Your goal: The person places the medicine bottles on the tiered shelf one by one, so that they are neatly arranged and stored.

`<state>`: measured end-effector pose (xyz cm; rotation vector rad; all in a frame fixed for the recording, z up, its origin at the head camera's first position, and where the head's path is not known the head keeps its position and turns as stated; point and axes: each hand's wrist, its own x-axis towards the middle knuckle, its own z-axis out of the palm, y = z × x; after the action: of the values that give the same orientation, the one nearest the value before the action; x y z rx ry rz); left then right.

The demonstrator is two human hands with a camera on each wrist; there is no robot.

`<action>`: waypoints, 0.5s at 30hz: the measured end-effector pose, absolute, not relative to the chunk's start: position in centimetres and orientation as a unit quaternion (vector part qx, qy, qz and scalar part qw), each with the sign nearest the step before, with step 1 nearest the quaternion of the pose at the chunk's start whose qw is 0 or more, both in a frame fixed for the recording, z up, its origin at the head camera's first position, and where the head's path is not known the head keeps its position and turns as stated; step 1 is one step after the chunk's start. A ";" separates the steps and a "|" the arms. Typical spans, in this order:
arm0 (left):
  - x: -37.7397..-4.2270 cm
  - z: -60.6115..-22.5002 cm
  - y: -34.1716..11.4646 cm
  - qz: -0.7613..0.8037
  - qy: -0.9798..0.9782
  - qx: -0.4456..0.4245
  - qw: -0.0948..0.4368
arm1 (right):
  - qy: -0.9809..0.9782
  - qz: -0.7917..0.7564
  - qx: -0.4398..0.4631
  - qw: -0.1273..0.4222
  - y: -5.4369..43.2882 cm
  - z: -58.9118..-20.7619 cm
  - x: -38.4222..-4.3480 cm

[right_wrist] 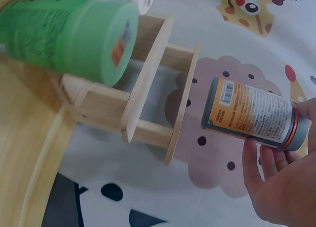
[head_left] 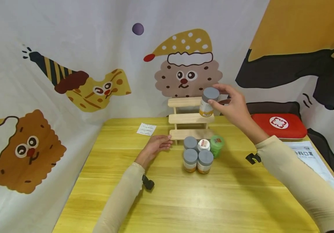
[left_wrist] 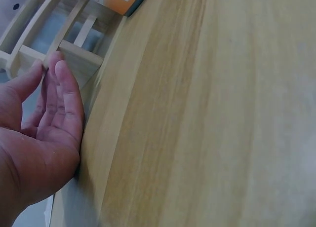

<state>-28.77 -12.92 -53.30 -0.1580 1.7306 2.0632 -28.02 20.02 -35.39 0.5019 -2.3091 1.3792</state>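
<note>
The tabletop [head_left: 167,204] in front of me is yellowish, streaky wood-grain. Near its back edge stands a three-step wooden stand [head_left: 185,134], and just in front of that sits a tight cluster: three grey-lidded jars [head_left: 190,158], a small white bottle [head_left: 203,144] and a green tub [head_left: 216,147], all upright. Over to the left of the stand a white paper slip [head_left: 146,129] lies flat. Off on the right, a red case [head_left: 280,126] with a white emblem lies near a pale face-mask packet [head_left: 315,160].
</note>
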 end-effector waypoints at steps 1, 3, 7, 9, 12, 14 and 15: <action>-28.8 -53.3 -12.9 0.747 0.625 -0.058 0.220 | -0.827 0.496 0.175 0.199 19.8 -35.4 -28.2; -28.8 -53.2 -13.0 0.747 0.625 -0.058 0.222 | -0.828 0.500 0.167 0.193 19.2 -35.4 -28.4; -28.7 -53.2 -13.0 0.748 0.623 -0.057 0.222 | -0.823 0.514 0.153 0.187 18.0 -35.1 -28.8; -28.6 -53.2 -13.0 0.749 0.621 -0.056 0.223 | -0.819 0.524 0.143 0.185 17.3 -35.0 -29.1; -28.6 -53.2 -12.9 0.750 0.621 -0.056 0.223 | -0.810 0.543 0.132 0.179 16.4 -34.8 -29.7; -28.6 -53.2 -12.8 0.751 0.619 -0.059 0.222 | -0.805 0.553 0.128 0.171 15.9 -34.7 -30.2; -28.6 -53.2 -12.8 0.752 0.618 -0.062 0.222 | -0.802 0.559 0.129 0.167 15.7 -34.7 -30.5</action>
<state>-28.61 -12.82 -53.16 -0.1707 1.7067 2.0765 -30.49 15.70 -34.70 0.3664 -2.2828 1.5895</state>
